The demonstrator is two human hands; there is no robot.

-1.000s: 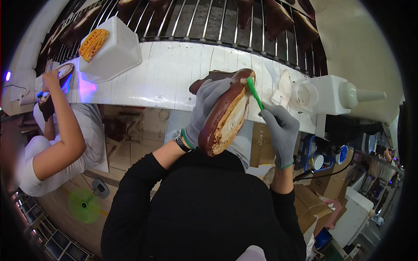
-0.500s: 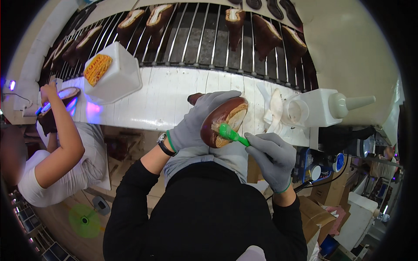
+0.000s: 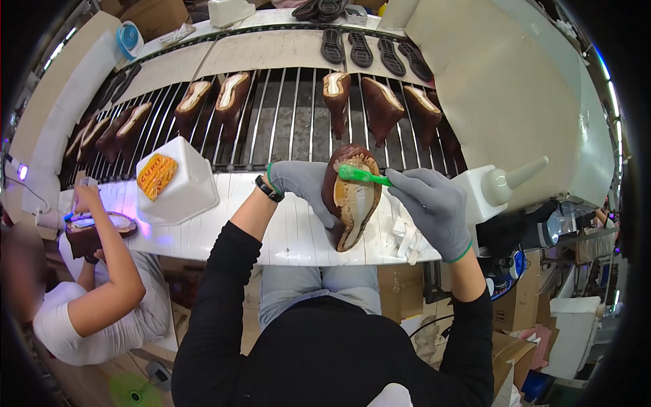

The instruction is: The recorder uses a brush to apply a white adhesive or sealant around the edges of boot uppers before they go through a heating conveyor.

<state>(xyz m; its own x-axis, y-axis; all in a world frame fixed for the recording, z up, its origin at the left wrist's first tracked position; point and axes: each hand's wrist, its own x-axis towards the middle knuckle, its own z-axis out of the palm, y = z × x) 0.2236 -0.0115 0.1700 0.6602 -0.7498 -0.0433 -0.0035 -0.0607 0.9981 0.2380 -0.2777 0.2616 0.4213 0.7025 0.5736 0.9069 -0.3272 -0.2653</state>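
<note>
My left hand (image 3: 303, 188), in a grey glove, grips a dark brown lasted shoe upper (image 3: 330, 180) by its side. Its pale underside (image 3: 359, 197) is turned up to me, the wide end pointing away. In my gloved right hand (image 3: 430, 203) is a green-handled brush (image 3: 369, 178), held between thumb and fingers. The brush head rests against the wide end of the underside, near its rim. Just beyond my right hand stands a white squeeze bottle (image 3: 485, 193) with a long nozzle. White scraps (image 3: 407, 237) lie beside that hand on the white bench (image 3: 271, 237).
Beyond the bench, a metal-bar rack (image 3: 278, 122) carries several brown shoe uppers (image 3: 230, 102). Black soles (image 3: 361, 49) lie behind it. A white container (image 3: 183, 197) with a yellow-orange packet (image 3: 157, 178) stands left. At far left a co-worker (image 3: 102, 292) handles another upper.
The view has tilted up toward the rack. My left hand has turned the upper and moved it over the bench, narrow end toward me. The brush has shifted to the wide end.
</note>
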